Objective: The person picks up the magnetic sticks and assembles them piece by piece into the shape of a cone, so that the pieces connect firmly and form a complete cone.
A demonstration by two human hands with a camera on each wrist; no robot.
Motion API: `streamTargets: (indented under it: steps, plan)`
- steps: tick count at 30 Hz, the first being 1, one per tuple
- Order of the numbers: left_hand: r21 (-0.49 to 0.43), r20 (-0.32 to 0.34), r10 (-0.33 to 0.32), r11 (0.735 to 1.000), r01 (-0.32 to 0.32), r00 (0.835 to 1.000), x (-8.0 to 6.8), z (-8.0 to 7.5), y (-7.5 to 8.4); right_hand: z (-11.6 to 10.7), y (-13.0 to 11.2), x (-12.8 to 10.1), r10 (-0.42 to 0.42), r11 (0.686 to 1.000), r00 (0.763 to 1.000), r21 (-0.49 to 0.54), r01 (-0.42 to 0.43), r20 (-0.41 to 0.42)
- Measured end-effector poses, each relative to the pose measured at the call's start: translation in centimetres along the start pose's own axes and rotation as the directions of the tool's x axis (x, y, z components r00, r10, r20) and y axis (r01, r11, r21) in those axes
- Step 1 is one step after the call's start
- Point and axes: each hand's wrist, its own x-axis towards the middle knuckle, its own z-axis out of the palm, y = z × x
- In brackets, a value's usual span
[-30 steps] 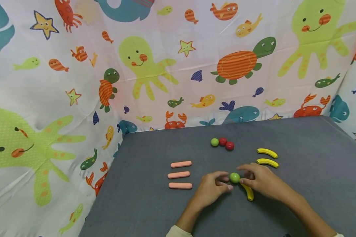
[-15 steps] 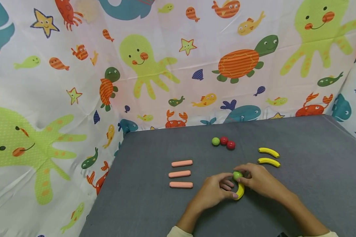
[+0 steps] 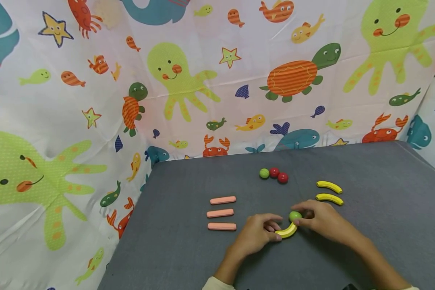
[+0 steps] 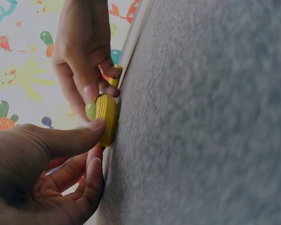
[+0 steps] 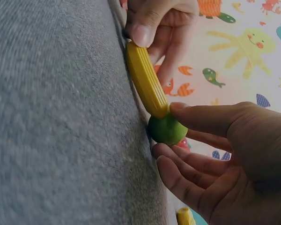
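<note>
My left hand (image 3: 255, 233) pinches the left end of a yellow toy banana (image 3: 287, 232) between thumb and fingers. The banana lies curved on the grey tabletop, its other end up against a small green ball (image 3: 295, 216). Thumb and fingertips of my right hand (image 3: 320, 221) are around that ball. From the right wrist, the ridged banana (image 5: 147, 79) meets the green ball (image 5: 167, 129) right beside my right thumb. In the left wrist view, the left thumb lies on the banana (image 4: 107, 119) and the ball (image 4: 91, 110) shows partly behind it.
Several pink sticks, one of them the nearest pink stick (image 3: 222, 226), lie left of my hands. Farther back sit another green ball (image 3: 264, 173) and two red balls (image 3: 282, 178). Two more toy bananas (image 3: 329, 199) lie behind my right hand. A sea-animal curtain (image 3: 199, 80) borders the grey table (image 3: 159, 241).
The banana's free end has swung left and is now pinched by my left hand. My right hand has closed around the green ball, which has shifted slightly right.
</note>
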Motion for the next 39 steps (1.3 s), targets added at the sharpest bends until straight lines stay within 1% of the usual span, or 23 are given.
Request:
streamTargets:
  steps: [2, 8, 11, 14, 17, 20, 23, 27, 34, 39]
  plan:
    - [0.007, -0.028, 0.002, 1.0, -0.001, 1.0, 0.0, -0.2, -0.1, -0.1, 0.1, -0.1, -0.001, 1.0, 1.0, 0.003, 0.001, 0.0]
    - [0.035, -0.11, -0.014, 0.999, 0.017, 0.994, 0.1, -0.7, -0.4, -0.1, 0.3, -0.2, 0.024, 0.997, 1.0, 0.078, -0.026, 0.02]
    - [0.053, -0.119, -0.019, 0.998, 0.025, 0.993, 0.1, -0.8, -0.5, -0.1, 0.4, -0.3, 0.01, 0.996, 1.0, 0.093, -0.013, 0.028]
    - [0.048, -0.123, -0.021, 0.998, 0.027, 0.992, 0.1, -0.8, -0.5, 0.0, 0.5, -0.3, -0.003, 0.995, 0.999, 0.096, -0.001, 0.039]
    - [0.051, -0.138, 0.003, 0.999, 0.004, 0.99, 0.1, -0.8, -0.5, 0.1, 0.4, -0.4, -0.004, 0.995, 0.999, 0.1, -0.001, 0.046]
    - [0.08, -0.149, 0.055, 0.996, -0.044, 0.987, 0.0, -0.9, -0.3, 0.2, 0.3, -0.5, -0.014, 0.993, 0.999, 0.115, 0.007, 0.052]
    - [0.103, -0.145, 0.107, 0.99, -0.093, 0.984, 0.0, -0.9, 0.0, 0.3, 0.2, -0.6, -0.022, 0.991, 0.997, 0.136, 0.012, 0.075]
    - [0.12, -0.134, 0.138, 0.985, -0.122, 0.981, 0.0, -0.8, 0.1, 0.4, 0.1, -0.7, -0.035, 0.986, 0.992, 0.167, 0.014, 0.121]
    - [0.139, -0.096, 0.141, 0.982, -0.127, 0.985, 0.2, -0.6, 0.0, 0.9, 0.1, -0.7, -0.07, 0.97, 0.984, 0.241, 0.029, 0.164]
    - [0.162, -0.06, 0.14, 0.978, -0.129, 0.988, 0.3, -0.5, -0.2, 1.1, 0.0, -0.7, -0.071, 0.967, 0.984, 0.253, 0.028, 0.165]
